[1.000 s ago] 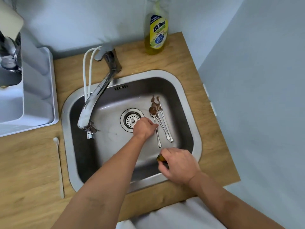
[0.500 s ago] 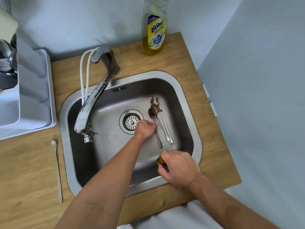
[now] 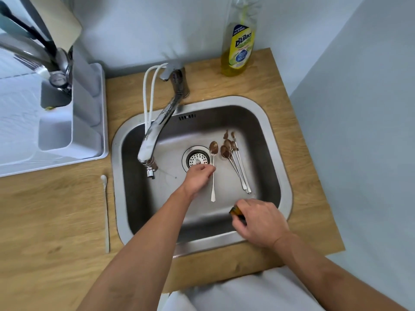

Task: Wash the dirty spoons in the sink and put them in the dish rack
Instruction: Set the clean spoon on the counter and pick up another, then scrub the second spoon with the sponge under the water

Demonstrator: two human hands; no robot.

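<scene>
In the steel sink (image 3: 265, 113) lie several long-handled spoons with brown dirt on their bowls. One dirty spoon (image 3: 213, 173) sits apart, just right of the drain (image 3: 196, 159); my left hand (image 3: 198, 178) pinches its handle near the middle. The other dirty spoons (image 3: 235, 162) lie bunched to the right, untouched. My right hand (image 3: 260, 221) is closed over a sponge (image 3: 235, 212) at the sink's front right; only a yellow and dark corner of it shows. The white dish rack (image 3: 67, 135) stands on the counter to the left.
The tap (image 3: 161, 122) reaches over the sink's left half, no water running. A dish soap bottle (image 3: 239, 46) stands behind the sink. A thin pale utensil (image 3: 106, 212) lies on the wooden counter left of the sink. Utensils stand in the rack's holder (image 3: 57, 70).
My left hand has drawn one spoon leftward, away from the bunch and toward the drain. My right hand stays on the sponge at the front of the sink.
</scene>
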